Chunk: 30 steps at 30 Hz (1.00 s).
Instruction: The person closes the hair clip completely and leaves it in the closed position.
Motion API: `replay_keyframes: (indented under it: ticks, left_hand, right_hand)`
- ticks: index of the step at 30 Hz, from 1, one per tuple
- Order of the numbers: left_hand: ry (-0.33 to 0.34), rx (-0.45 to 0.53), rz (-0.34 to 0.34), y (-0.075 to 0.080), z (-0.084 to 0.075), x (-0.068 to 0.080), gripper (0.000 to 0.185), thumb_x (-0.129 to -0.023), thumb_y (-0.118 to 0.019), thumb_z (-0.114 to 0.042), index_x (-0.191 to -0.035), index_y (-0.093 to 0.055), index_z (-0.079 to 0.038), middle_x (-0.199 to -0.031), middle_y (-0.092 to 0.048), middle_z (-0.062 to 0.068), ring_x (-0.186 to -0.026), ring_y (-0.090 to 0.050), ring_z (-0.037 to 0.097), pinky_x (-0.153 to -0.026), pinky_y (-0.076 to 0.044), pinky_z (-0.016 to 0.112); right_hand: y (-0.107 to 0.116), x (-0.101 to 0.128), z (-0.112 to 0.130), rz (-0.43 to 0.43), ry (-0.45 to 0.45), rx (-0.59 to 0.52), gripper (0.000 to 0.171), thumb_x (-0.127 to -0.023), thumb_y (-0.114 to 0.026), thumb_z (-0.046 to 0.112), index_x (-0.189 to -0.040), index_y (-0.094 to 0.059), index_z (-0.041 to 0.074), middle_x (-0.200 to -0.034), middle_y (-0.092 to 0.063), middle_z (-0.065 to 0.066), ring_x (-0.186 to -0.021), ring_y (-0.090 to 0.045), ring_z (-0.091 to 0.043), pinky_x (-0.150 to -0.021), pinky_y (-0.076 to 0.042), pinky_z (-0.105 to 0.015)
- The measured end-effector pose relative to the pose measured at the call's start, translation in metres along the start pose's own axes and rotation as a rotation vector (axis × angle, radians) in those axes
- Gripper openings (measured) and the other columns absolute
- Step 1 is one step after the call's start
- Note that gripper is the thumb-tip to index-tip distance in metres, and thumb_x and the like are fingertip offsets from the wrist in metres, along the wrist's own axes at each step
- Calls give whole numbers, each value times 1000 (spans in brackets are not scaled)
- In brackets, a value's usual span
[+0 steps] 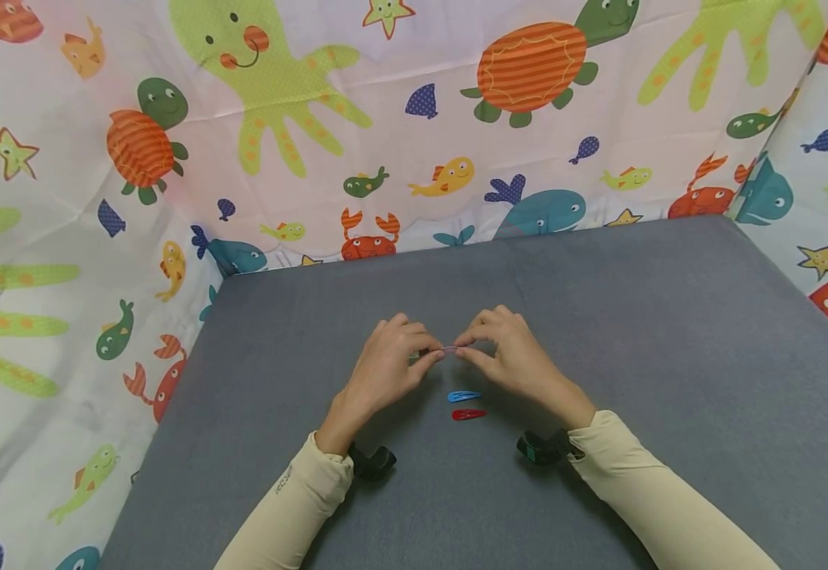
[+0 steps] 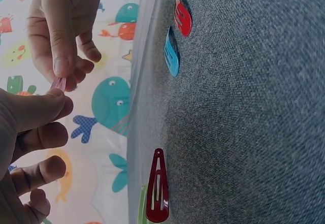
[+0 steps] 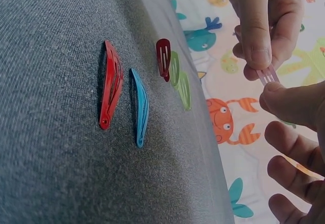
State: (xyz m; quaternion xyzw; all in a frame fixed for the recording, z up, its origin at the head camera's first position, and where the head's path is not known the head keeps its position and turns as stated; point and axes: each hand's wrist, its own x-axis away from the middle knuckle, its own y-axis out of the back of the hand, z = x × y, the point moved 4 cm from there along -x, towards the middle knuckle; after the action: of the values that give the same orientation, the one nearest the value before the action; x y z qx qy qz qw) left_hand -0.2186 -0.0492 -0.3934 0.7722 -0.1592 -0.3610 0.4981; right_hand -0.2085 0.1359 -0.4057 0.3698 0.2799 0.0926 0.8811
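Above the grey table [image 1: 670,332], both hands hold one small pink hair clip [image 1: 450,349] between them. My left hand [image 1: 434,353] pinches its left end and my right hand [image 1: 465,351] pinches its right end. In the left wrist view the pink clip [image 2: 58,83] shows between the left thumb [image 2: 40,109] and the right fingers [image 2: 63,56]. The right wrist view shows the same pink clip [image 3: 267,74] held off the table. A blue clip [image 1: 464,396] and a red clip [image 1: 469,414] lie on the table just in front of the hands.
A dark red clip [image 2: 157,186] and a green clip [image 2: 141,206] lie on the table under the hands, also seen as the dark red clip [image 3: 163,57] and green clips [image 3: 179,79]. A sea-animal patterned cloth [image 1: 300,158] walls the table at the back and sides.
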Motion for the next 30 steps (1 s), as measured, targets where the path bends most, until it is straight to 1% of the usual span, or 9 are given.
replay_keyframes:
  ticks: [5, 10, 16, 20, 25, 30]
  left_hand:
    - [-22, 21, 5, 0, 1, 0, 7, -90, -79, -23, -94, -83, -20, -85, -74, -8, -74, -45, 11, -69, -33, 29]
    - [-53, 36, 19, 0, 2, 0, 7, -91, -78, -22, -95, -83, -19, -85, -74, -8, -75, -44, 11, -70, -33, 29]
    - [-90, 99, 23, 3, 3, 1, 8, -91, -78, -19, -96, -83, -16, -85, -74, -7, -76, -45, 12, -71, -35, 30]
    - [-95, 139, 36, 4, 5, 1, 9, -92, -76, -19, -97, -83, -15, -85, -74, -8, -77, -46, 11, -71, -36, 30]
    - [-104, 171, 35, 5, 6, 1, 9, -91, -77, -17, -97, -83, -15, -84, -74, -7, -77, -46, 12, -71, -36, 30]
    - [-113, 196, 44, 6, 6, 1, 9, -91, -76, -17, -97, -83, -14, -84, -74, -6, -77, -51, 19, -72, -37, 31]
  right_hand:
    - [1, 0, 0, -3, 11, 1, 6, -87, -81, 18, -93, -82, 18, -89, -69, 3, -87, -52, -18, -80, -33, -38]
    - [0, 0, 0, -6, 45, -2, 7, -87, -81, 16, -93, -83, 18, -86, -68, 5, -85, -49, -16, -78, -31, -37]
    - [0, -1, 1, -6, 89, -11, 8, -86, -81, 14, -93, -83, 18, -85, -68, 7, -83, -47, -13, -77, -30, -36]
    - [1, -1, 2, 10, 110, -28, 8, -86, -80, 13, -94, -83, 16, -84, -69, 6, -83, -45, -12, -77, -29, -36]
    - [2, -1, 3, 34, 115, -63, 9, -88, -79, 13, -96, -83, 15, -85, -68, 6, -83, -44, -11, -78, -28, -36]
    - [3, -1, 4, 63, 113, -105, 10, -89, -78, 12, -98, -82, 14, -86, -67, 6, -82, -42, -11, -79, -28, -36]
